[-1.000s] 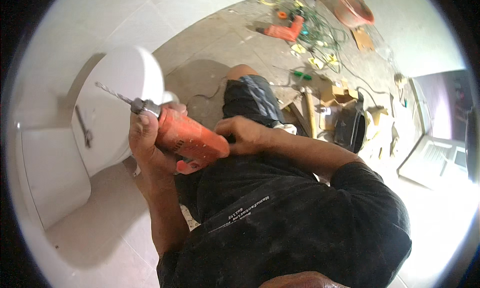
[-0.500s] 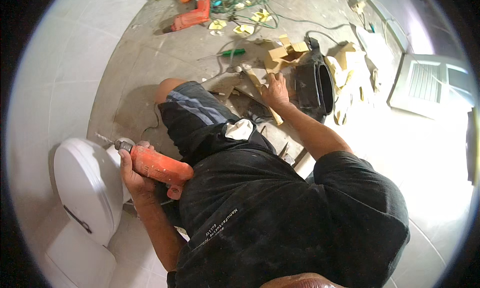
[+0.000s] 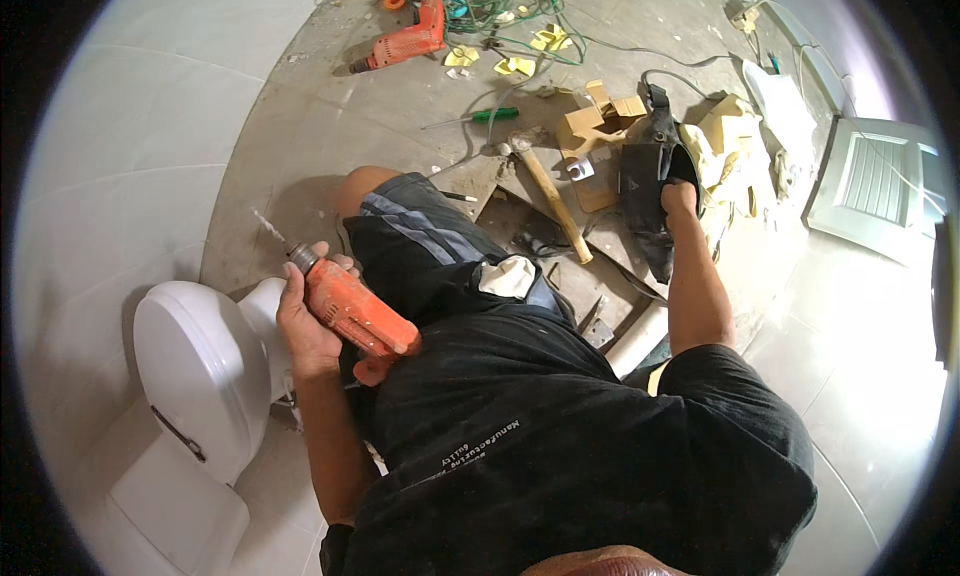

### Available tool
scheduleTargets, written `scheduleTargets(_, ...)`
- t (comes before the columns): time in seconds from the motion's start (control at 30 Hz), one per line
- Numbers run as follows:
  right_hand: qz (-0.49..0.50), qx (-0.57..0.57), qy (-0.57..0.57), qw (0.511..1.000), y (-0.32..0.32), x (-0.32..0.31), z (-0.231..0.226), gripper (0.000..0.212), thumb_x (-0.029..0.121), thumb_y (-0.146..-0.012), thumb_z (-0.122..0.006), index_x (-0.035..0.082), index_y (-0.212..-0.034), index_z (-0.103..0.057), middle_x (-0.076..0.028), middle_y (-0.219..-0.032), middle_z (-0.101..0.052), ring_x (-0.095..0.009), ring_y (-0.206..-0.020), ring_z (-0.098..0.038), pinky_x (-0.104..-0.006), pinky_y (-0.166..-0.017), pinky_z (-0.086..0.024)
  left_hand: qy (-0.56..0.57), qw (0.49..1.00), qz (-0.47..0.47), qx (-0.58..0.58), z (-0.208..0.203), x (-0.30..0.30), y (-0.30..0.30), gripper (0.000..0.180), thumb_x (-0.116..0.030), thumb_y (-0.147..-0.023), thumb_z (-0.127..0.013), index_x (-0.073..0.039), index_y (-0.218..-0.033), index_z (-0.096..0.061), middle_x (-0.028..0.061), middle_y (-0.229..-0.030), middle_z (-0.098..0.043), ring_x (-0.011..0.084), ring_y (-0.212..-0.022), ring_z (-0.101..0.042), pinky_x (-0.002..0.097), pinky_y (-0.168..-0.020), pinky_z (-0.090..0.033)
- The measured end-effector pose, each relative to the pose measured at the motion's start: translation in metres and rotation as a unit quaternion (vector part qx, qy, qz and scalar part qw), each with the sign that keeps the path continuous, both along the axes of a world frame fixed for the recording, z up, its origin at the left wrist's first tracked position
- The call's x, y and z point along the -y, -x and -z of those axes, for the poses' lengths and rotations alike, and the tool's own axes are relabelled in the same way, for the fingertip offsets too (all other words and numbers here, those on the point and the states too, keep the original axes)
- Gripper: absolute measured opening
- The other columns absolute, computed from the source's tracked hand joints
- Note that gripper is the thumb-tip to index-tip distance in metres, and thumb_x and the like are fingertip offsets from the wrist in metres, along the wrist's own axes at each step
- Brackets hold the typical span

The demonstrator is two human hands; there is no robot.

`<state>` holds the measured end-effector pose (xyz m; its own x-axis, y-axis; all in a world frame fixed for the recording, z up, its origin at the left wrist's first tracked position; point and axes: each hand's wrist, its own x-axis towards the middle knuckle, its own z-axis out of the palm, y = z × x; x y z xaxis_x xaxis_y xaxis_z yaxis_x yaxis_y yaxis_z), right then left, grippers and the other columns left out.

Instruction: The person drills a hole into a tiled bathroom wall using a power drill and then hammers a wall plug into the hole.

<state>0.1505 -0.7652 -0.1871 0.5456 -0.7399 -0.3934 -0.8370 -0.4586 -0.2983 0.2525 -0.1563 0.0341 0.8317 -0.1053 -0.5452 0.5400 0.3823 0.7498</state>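
From here I see the drill [image 3: 362, 314] beside the person's shirt [image 3: 590, 426], gripped in the left hand [image 3: 312, 328], fingers curled round it, partly hidden. The right hand [image 3: 680, 198] dips into the black bag [image 3: 640, 201]; I can't tell how those fingers stand. Near it lies a hammer [image 3: 550, 201]; green cables [image 3: 520, 6] run out of view.

The floor [image 3: 335, 116] leaves a passage between the wall [image 3: 150, 106] and the green screwdriver [image 3: 497, 114], while the toilet [image 3: 190, 351] bars the left and the hammer [image 3: 552, 201] and open carton [image 3: 592, 124] crowd the black bag [image 3: 643, 191].
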Motion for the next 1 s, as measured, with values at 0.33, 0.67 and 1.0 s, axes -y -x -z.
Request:
scheduleTargets(0.33, -0.042, -0.13, 0.021, 0.99, -0.007, -0.041, -0.008, 0.034, 0.017, -0.102, -0.041, 0.002, -0.12, -0.065, -0.025, -0.129, -0.064, -0.045, -0.122, -0.061, -0.0518, -0.099, -0.053, -0.004, 0.999, -0.035, -0.015, 0.004, -0.01, 0.0, 0.058, -0.051, -0.104, -0.05, 0.0, -0.13, -0.057, 0.018, -0.107, -0.068, 0.032, -0.1, -0.065, 0.0452, -0.093, -0.053)
scheduleTargets(0.67, -0.096, -0.016, 0.059, 0.994, 0.002, -0.052, 0.02, 0.036, 0.014, -0.093, -0.055, -0.009, -0.119, -0.062, -0.033, -0.126, -0.063, -0.046, -0.118, -0.062, -0.0486, -0.1, -0.051, 0.018, 0.999, -0.04, -0.02, 0.008, -0.013, -0.003, 0.059, -0.051, -0.104, -0.051, 0.001, -0.132, -0.055, 0.0184, -0.109, -0.068, 0.0325, -0.103, -0.065, 0.0459, -0.098, -0.051)
scheduleTargets(1.0, -0.105, 0.049, 0.043, 0.992, 0.011, -0.027, 0.022, 0.043, 0.018, -0.092, -0.058, -0.005, -0.129, -0.058, -0.033, -0.126, -0.062, -0.047, -0.122, -0.059, -0.0507, -0.104, -0.047, -0.001, 1.0, -0.021, -0.001, 0.013, -0.007, -0.005, 0.058, -0.05, -0.105, -0.048, 0.0, -0.133, -0.056, 0.02, -0.109, -0.069, 0.034, -0.102, -0.066, 0.0466, -0.095, -0.053)
